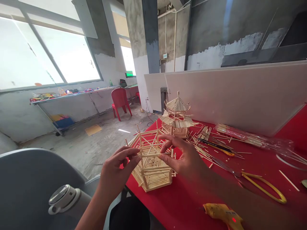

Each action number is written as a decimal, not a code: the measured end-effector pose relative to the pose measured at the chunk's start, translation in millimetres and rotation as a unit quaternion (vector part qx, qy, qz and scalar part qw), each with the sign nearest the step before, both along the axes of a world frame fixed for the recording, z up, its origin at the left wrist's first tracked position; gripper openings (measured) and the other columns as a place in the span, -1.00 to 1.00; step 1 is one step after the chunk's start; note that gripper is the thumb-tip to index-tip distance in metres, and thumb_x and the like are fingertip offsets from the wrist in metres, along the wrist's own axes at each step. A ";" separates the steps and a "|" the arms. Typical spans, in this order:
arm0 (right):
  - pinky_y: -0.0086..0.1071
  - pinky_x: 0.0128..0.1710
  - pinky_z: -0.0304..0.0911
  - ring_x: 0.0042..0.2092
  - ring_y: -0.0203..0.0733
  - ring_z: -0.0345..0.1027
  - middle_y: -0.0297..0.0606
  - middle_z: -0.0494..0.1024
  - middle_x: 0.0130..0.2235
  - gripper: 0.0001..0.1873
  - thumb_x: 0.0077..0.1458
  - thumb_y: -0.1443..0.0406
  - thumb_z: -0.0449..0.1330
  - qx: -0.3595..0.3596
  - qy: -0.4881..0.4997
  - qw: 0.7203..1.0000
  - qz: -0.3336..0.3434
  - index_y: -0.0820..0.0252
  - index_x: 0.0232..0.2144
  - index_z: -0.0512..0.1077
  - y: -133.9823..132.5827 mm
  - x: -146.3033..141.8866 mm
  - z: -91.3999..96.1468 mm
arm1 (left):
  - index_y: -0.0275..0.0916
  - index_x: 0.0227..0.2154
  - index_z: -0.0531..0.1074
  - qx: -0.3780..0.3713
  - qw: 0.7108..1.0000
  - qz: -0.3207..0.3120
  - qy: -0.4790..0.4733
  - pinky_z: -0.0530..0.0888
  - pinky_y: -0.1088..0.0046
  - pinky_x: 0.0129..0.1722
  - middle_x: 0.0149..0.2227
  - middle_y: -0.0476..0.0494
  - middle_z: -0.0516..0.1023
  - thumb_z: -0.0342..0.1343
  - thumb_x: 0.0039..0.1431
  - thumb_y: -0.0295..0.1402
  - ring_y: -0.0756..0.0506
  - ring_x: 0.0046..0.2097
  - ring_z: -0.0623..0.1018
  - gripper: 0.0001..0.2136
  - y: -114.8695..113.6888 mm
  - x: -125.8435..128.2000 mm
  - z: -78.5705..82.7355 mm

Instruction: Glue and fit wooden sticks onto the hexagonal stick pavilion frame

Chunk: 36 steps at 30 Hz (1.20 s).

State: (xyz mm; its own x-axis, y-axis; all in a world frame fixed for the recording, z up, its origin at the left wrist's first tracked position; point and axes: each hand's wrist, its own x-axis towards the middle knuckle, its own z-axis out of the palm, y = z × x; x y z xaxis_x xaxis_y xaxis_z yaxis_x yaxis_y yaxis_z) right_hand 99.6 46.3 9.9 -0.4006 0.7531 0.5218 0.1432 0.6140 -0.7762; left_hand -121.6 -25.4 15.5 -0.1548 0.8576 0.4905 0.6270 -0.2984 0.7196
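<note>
A hexagonal bamboo-stick frame [157,182] with a spiral floor, railings and upright posts sits at the red table's edge. Across it lies a thin wooden stick [150,156], held level above the floor. My left hand [120,167] pinches its left end beside a post. Thumb and fingertips of my right hand [183,156] close on the stick further right, and that hand hides part of the frame. Just behind stands a tiered stick pavilion [177,116] with a pointed roof.
Loose sticks [203,148], a utility knife [216,145], yellow-handled scissors [263,185] and a yellow glue gun [223,214] lie on the red table [189,195]. Bagged sticks [251,137] are at the back. A grey chair [35,172] bearing a white flask [69,201] is at left.
</note>
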 end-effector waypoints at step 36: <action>-0.16 -0.03 0.40 -0.18 -0.18 0.50 -0.40 0.58 -0.32 -0.62 0.13 0.27 0.30 0.052 0.023 0.998 -0.011 -0.07 0.01 0.42 -2.3 -5.2 -7.4 | -0.17 -0.40 0.65 0.024 0.999 0.020 0.008 0.38 0.48 -0.50 -0.39 -0.12 0.59 0.23 0.14 -0.33 -0.01 -0.43 0.48 -0.89 -8.4 3.8 8.4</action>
State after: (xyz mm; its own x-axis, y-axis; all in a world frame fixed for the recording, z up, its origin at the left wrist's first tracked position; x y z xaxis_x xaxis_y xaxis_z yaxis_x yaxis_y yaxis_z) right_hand 94.4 44.0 2.5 -0.3590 0.7021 0.6150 0.1232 0.6888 -0.7144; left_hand -117.9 -33.8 23.8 -0.1808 0.8262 0.5336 0.6500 -0.3068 0.6952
